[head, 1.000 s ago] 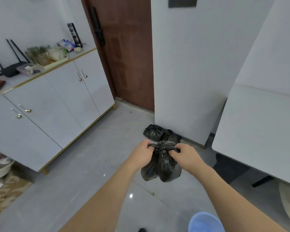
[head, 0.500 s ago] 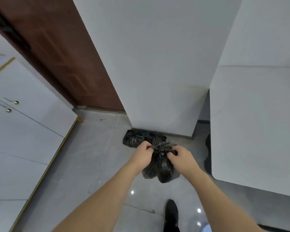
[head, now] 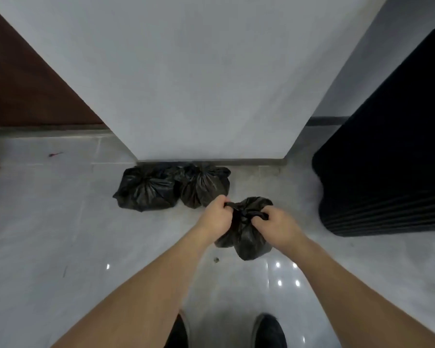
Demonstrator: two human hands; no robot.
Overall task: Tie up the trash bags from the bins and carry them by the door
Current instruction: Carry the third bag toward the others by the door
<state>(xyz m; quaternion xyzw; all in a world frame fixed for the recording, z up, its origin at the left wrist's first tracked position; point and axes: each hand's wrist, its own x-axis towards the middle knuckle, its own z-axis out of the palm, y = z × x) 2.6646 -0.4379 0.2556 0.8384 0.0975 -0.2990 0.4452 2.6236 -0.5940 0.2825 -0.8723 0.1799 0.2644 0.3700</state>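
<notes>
Since a second ago the view has tipped down from the door and white cabinets toward the floor, and the person has stepped in closer to the wall, so both dark shoes now show at the bottom edge. Both forearms reach forward from below. The left hand and the right hand each pinch one end of the knotted neck of a small black trash bag, fingers curled tight around the plastic, pulling the ends apart sideways. This bag hangs low between the hands; whether its bottom touches the grey tile floor cannot be told. Just beyond it, two tied black bags lie side by side, touching each other, against the foot of a white wall panel. A brown wooden door fills the upper left corner, and a large dark object stands at right. The bag appears nearly delivered, with setting it down beside the others as the likely remaining step. The risks from here look modest: thin plastic pulled hard at the knot could tear and spill its contents, a loose knot could slip open once let go, and a bag dropped carelessly could roll away from the pile toward the shoes or the doorway.
</notes>
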